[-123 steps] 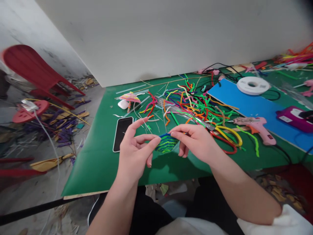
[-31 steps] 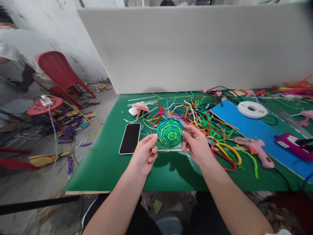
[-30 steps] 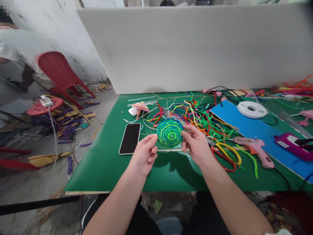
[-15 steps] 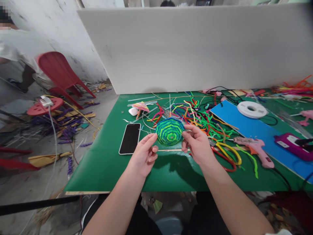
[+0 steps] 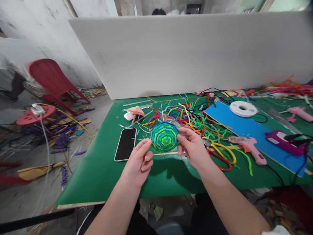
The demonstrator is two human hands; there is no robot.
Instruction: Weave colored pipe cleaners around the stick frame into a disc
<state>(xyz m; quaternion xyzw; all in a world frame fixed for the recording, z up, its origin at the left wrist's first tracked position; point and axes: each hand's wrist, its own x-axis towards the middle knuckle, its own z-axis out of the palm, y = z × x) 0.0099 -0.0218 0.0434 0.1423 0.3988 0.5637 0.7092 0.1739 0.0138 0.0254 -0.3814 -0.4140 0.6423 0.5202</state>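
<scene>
A fuzzy, ridged disc [image 5: 164, 137] contrasts with a smooth, faintly glossy tabletop [image 5: 97, 182], a glossy-screened phone [image 5: 125, 145], a smooth plastic glue gun [image 5: 253, 150] and a matt panel [image 5: 183, 55].

Cannot see the back of the blue-and-green disc [image 5: 163, 137], nor the bits of rim covered by the left fingers [image 5: 142, 148] and right fingers [image 5: 187, 140]. Cannot trace every strand in the pile of fuzzy strands [image 5: 194, 114], partly masked by disc and right fingers, nor pick out the tips of the scissors [image 5: 234, 159]. Can't read the tiny print on the white spool [image 5: 234, 109] or the purple box [image 5: 286, 144]. Lose the far glue gun [image 5: 302, 113] and the tabletop [image 5: 95, 182] at the right edge, the white sleeve [image 5: 277, 230] at the bottom, and a blurred person [image 5: 16, 54] at the left. Glimpse only hair [image 5: 158, 12] above the white board [image 5: 186, 55].
</scene>
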